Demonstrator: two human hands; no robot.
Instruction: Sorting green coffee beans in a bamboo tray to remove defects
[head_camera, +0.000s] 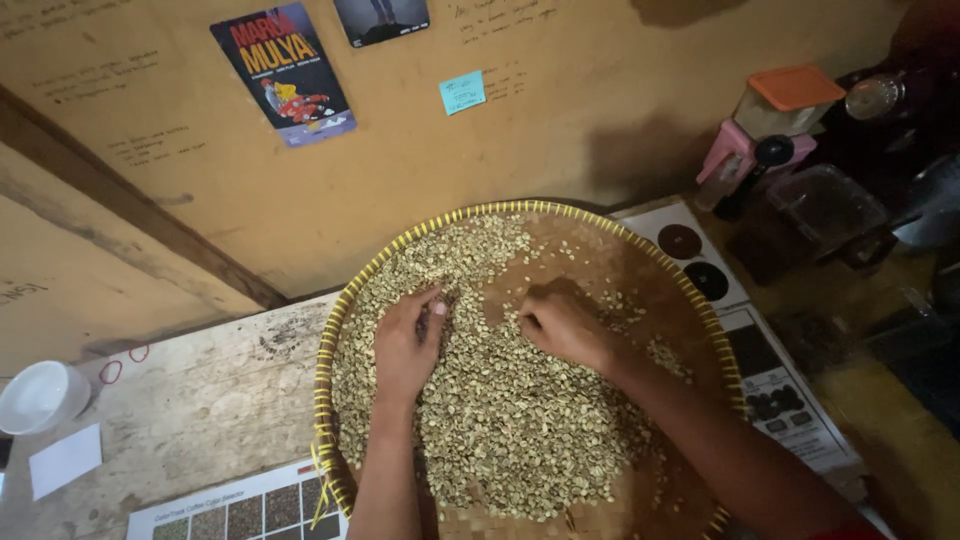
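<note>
Both in the woven tray (345, 300): left hand (405, 345) flat, grip spread on beans (520, 420); right hand (560, 325) curled, grip pinching beans.

Counter (215, 400): worn pale wood.
Centre: a round woven tray (345, 300) is set.
Left: a white bowl (40, 397) and white paper slip (65, 460) are laid.
Front: a printed chart (240, 510) is laid.
</note>
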